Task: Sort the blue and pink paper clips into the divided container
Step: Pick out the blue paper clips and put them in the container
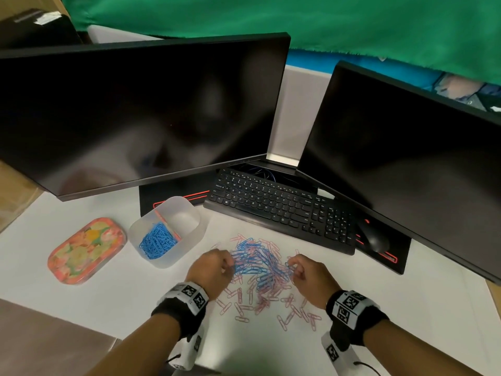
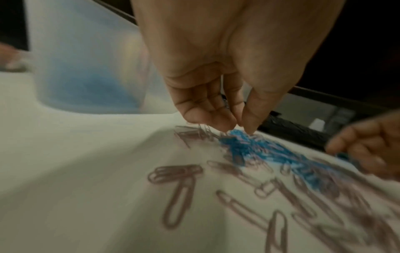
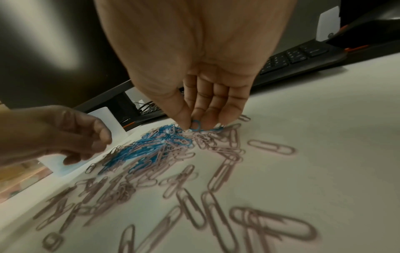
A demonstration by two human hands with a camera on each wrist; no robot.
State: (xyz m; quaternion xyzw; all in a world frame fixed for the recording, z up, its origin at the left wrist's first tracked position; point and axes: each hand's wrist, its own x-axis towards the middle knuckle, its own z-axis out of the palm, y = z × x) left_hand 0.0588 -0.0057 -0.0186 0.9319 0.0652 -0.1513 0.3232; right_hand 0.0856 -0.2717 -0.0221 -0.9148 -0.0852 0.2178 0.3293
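Note:
A mixed pile of blue and pink paper clips (image 1: 257,267) lies on the white desk between my hands, with loose pink clips (image 1: 244,308) scattered nearer to me. The translucent divided container (image 1: 173,256) stands to the left; blue clips (image 1: 157,242) fill its left compartment and the right one looks bare. My left hand (image 1: 230,263) (image 2: 238,126) pinches down on blue clips at the pile's left edge, though blur hides the exact grip. At the right edge my right hand (image 1: 292,267) (image 3: 194,125) pinches a blue clip (image 3: 196,126) between thumb and fingers.
A black keyboard (image 1: 279,207) and mouse (image 1: 375,240) lie just behind the pile. Two dark monitors (image 1: 141,112) (image 1: 406,164) rise behind them. A floral tin (image 1: 86,249) sits left of the container.

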